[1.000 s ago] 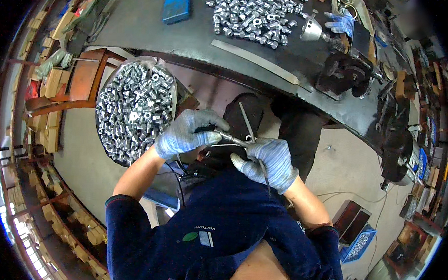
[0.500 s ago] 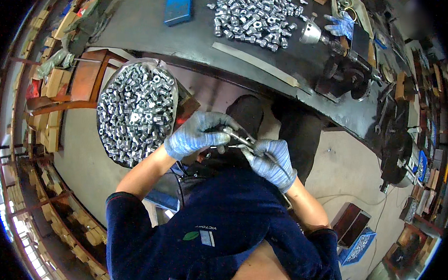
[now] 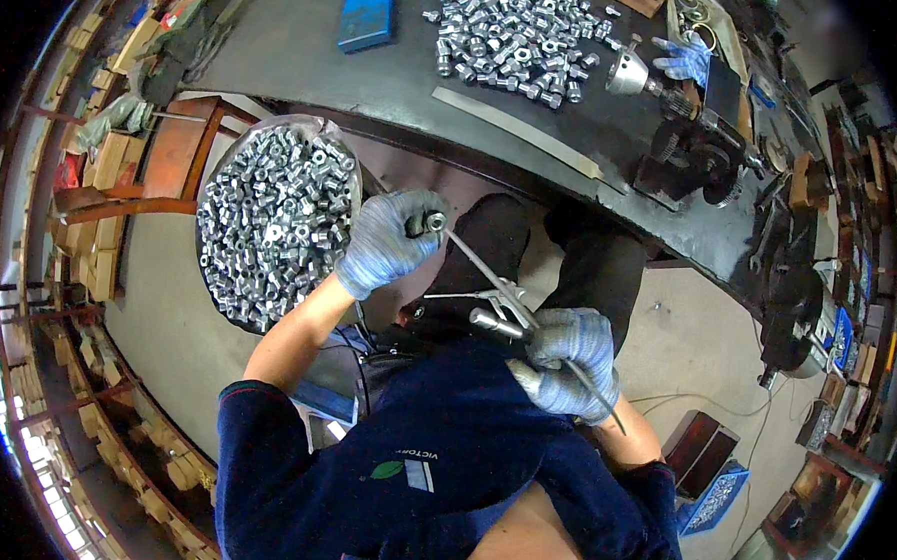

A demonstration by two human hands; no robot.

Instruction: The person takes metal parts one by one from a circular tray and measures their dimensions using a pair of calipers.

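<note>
My left hand (image 3: 382, 243), in a grey-blue knit glove, pinches a small metal fitting (image 3: 435, 222) whose round bore faces up. My right hand (image 3: 577, 358), gloved alike, is closed around several slim tools. The longest is a thin grey file-like rod (image 3: 481, 265), slanting from close by the fitting to a pointed end past my palm. A short dark cylindrical tool with a shiny end (image 3: 499, 324) and a thin silver tool (image 3: 460, 297) also stick out of that grip. Whether the rod's tip touches the fitting I cannot tell. Both hands are above my lap.
Left of my hands stands a lined round container (image 3: 354, 181) heaped with metal fittings (image 3: 276, 222). The dark workbench (image 3: 308, 69) ahead carries another pile of fittings (image 3: 519, 38), a blue box (image 3: 367, 14), a flat metal bar (image 3: 515, 131), a chuck device (image 3: 633, 73) and a spare glove (image 3: 686, 58).
My hands have moved apart, the left up and away, the right toward me and rightward. The fitting's bore now shows, and the long rod lies in view between my hands.
</note>
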